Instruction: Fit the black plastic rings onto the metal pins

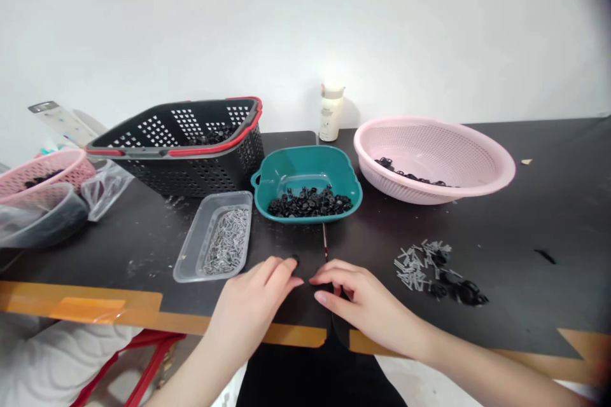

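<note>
My left hand (255,299) and my right hand (356,296) rest at the near edge of the black table (525,229), fingertips almost meeting. The fingers of both hands are curled and pinched together on something small that I cannot make out; a small black piece (294,259) lies just beyond my left fingertips. A teal bowl (305,168) with several small black parts sits straight ahead. A clear tray (191,248) of small metal pins stands to the left of my left hand. A loose pile of pins and black parts (436,270) lies to the right of my right hand.
A pink colander (477,172) holding a few black parts stands at the back right. At the back left is a black basket with red handles (186,146), and a white bottle (330,111) by the wall. Pink and grey bowls (42,197) and a plastic bag sit far left.
</note>
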Tool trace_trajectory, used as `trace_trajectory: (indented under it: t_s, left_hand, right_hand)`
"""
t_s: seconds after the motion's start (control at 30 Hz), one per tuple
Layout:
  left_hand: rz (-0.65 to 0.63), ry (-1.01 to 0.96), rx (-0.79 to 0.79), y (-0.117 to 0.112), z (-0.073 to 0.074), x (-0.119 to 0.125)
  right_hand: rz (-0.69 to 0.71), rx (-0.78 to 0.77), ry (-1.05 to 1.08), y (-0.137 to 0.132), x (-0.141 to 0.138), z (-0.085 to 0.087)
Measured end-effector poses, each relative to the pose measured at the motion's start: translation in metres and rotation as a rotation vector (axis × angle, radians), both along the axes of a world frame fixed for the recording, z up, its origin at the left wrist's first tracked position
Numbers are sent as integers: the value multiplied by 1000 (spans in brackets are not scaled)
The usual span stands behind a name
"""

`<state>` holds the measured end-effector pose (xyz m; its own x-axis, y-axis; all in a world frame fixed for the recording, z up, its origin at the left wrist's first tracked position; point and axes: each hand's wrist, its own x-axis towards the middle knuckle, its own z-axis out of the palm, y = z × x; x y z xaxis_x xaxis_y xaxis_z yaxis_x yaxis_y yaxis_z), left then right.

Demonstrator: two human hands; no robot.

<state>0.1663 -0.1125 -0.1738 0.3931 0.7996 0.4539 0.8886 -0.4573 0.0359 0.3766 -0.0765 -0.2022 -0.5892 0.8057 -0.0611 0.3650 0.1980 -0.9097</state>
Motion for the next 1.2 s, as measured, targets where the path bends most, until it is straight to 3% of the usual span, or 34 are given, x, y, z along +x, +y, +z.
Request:
trace_trajectory:
  t_s: [0.1,0.2,0.3,0.37,0.5,0.57,0.63,0.73,0.83,0.93,1.0,1.07,1.2]
  left_hand:
    - [-45,31,4,23,37,6]
    - [53,177,-153,81,58,12]
    - [26,297,-326,145,56,17]
    - [-8,344,-407,175,48,21]
    - [-18,396,-486,192,32,25]
    - [4,404,-477,190,31,25]
    - [31,397,-447,186,34,26]
    - [74,352,-366,171,49,32]
    - [75,279,-296,138,67,42]
    - [-140,57,-311,91,73,49]
    - [-337,-92,-379,61,64,50]
    - [-420,-206,-483,36,46,47]
    - [-319,-512,-524,12,1,39]
  right_hand:
    - [23,8,10,1,0,0]
    - [46,8,-1,0,1,2]
    - [79,27,-42,0,8,14]
    - [70,73,-80,4,21,26]
    - [-143,176,-194,24,69,45]
    - [-323,162,-300,37,97,48]
    - [-414,143,-407,48,121,45]
    - [-397,160,-501,57,138,36]
    - [-330,208,-553,60,134,26]
    - [-239,225,-640,63,123,21]
    - [-195,204,-689,66,118,20]
    - [-168,174,-707,70,116,22]
    - [-125,128,-694,72,115,31]
